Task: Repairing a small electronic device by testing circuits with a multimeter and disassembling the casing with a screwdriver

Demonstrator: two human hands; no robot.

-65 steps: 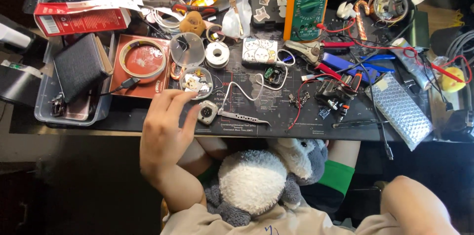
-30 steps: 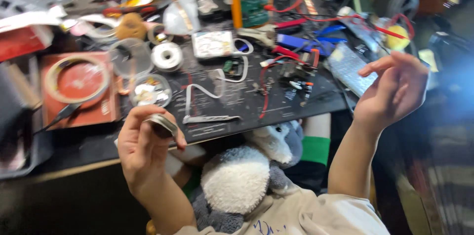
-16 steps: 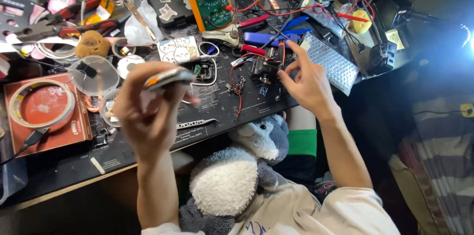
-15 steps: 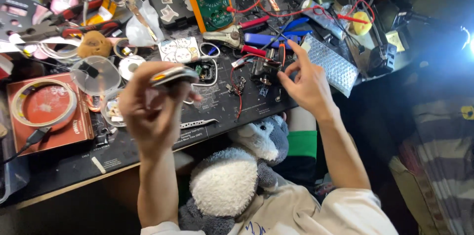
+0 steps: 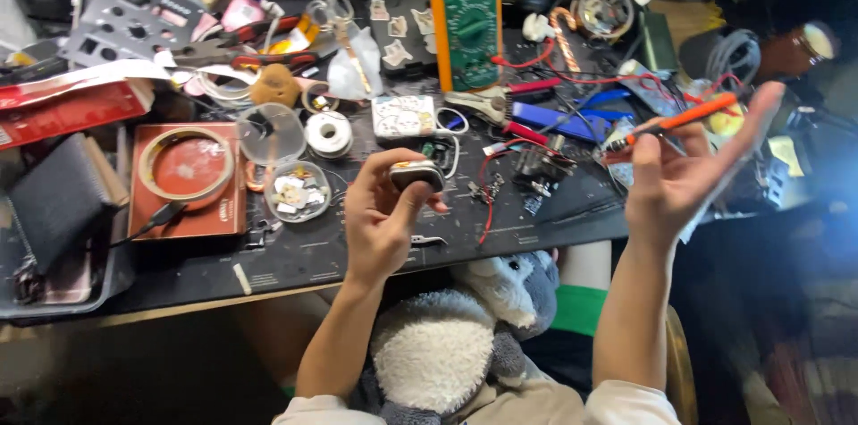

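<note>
My left hand [image 5: 380,215] is raised over the front of the black work mat [image 5: 304,255] and grips a small flat metal part [image 5: 416,175] between thumb and fingers. My right hand [image 5: 684,175] is lifted at the right, palm up, and holds an orange-handled slim tool [image 5: 684,117] that lies across the fingers. Below the right hand on the mat sits a small circuit assembly with red wires [image 5: 527,175].
A green multimeter [image 5: 465,9] stands at the back. A round clear dish of small parts [image 5: 298,191], a solder spool [image 5: 328,133] and a red box with a tape ring [image 5: 185,176] lie left. A grey and white plush toy [image 5: 447,345] rests in my lap.
My left hand picked a small metal part off the mat and lifted it. My right hand came into view, reached the wires, then rose with the orange tool. The camera swung about.
</note>
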